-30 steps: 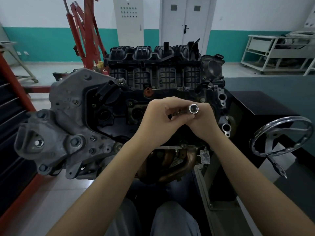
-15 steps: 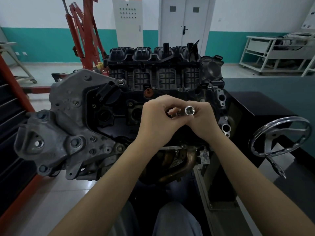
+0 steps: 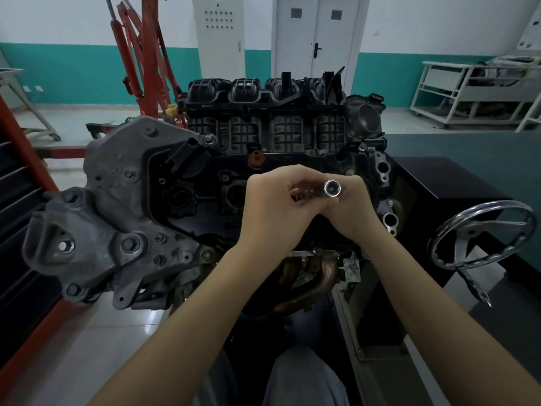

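**Hands.** The left hand (image 3: 273, 206) and right hand (image 3: 349, 213) meet knuckle to knuckle in front of the engine. Both grip one socket tool (image 3: 332, 189). The left hand's fingers are curled round the shaft. The right hand's fingers and thumb close on the socket end from beneath. How far the shaft runs inside the left fist cannot be told.

**Tool.** The socket tool lies nearly level, held clear above the right half of the valve cover (image 3: 202, 221), toward its near edge. Its open chrome mouth faces the camera.

**Engine.** An orange cap (image 3: 256, 160) stands at the cover's far edge, just beyond the left hand. The black ribbed intake manifold (image 3: 263, 112) runs along the far side. A grey cast mounting bracket (image 3: 111, 218) projects from the left end. The exhaust manifold (image 3: 310, 276) shows below the near edge, between the forearms.

**Surroundings.**
- A chrome handwheel (image 3: 474, 231) sits on the black stand (image 3: 439, 177) at the engine's right end.
- A red hoist (image 3: 140, 54) stands behind the engine's left end.
- A white rack (image 3: 468, 92) stands well apart at the far right wall.
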Motion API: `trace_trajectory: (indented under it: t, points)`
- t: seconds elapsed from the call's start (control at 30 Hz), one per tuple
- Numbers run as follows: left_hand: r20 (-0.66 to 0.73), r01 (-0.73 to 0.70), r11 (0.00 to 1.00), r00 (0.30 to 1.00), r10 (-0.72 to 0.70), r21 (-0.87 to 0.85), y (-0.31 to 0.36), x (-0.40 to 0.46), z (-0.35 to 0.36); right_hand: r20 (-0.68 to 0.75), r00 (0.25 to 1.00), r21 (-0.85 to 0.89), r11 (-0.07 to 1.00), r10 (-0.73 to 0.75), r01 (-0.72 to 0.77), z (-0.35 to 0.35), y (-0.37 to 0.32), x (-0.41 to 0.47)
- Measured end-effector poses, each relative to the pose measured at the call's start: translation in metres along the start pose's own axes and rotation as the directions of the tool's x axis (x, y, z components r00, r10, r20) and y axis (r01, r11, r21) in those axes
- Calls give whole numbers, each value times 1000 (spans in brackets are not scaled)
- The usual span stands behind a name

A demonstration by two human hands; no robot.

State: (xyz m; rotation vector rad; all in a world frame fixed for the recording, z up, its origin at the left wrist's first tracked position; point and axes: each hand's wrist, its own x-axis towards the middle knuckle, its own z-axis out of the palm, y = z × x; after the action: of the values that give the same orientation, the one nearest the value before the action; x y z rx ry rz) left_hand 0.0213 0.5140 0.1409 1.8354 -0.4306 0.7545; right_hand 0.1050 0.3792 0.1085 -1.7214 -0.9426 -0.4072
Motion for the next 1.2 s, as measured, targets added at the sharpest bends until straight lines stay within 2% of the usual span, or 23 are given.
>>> trace_trajectory:
  t: [0.1, 0.23, 0.43, 0.57, 0.63, 0.7, 0.8, 0.9, 1.0, 1.07, 1.13, 1.2]
  points:
    - [40, -22, 1000, 999, 22, -15, -1, 2, -1, 39, 999, -18, 999, -26, 26, -1, -5, -1]
    - [120, 9, 989, 993, 8, -148, -3, 3, -5, 12, 1000, -18, 1000, 7, -7, 1, -3, 0]
    - [11, -52, 998, 999, 52, 28, -4, 1, -4, 30, 999, -5, 1000, 25, -25, 3, -2, 2]
    - [18, 1, 998, 1000, 1, -69, -4, 0, -3, 64, 998, -1, 1000, -9, 9, 4, -13, 0]
    - [52, 19, 994, 999, -13, -109, -4, 1, -4, 30, 1000, 5, 1000, -4, 4, 5, -11, 1]
    - [67, 0, 997, 998, 5, -73, -4, 1, -4, -12, 1000, 8, 1000, 16, -16, 4, -5, 1]
    - [-20, -5, 1000, 1000, 5, 5, -4, 0, -1, -18, 999, 11, 1000, 30, -29, 3, -1, 1]
    - [-73, 11, 999, 997, -14, -39, -5, 0, 1, 17, 1000, 0, 1000, 5, -5, 3, -4, 1]
    - [-7, 41, 988, 999, -43, -152, -7, 1, -3, 41, 999, 11, 1000, 17, -17, 3, -7, 1]
    - [45, 28, 983, 999, -20, -184, -7, 2, -6, 7, 1000, 25, 999, 27, -27, 3, -5, 1]
    - [50, 6, 992, 999, 0, -128, -6, 2, -6, -20, 999, 27, 999, 26, -25, 3, -2, 2]
    - [-8, -1, 999, 1000, 0, -48, -6, 1, -5, -23, 999, 44, 999, 31, -30, 2, -1, 1]
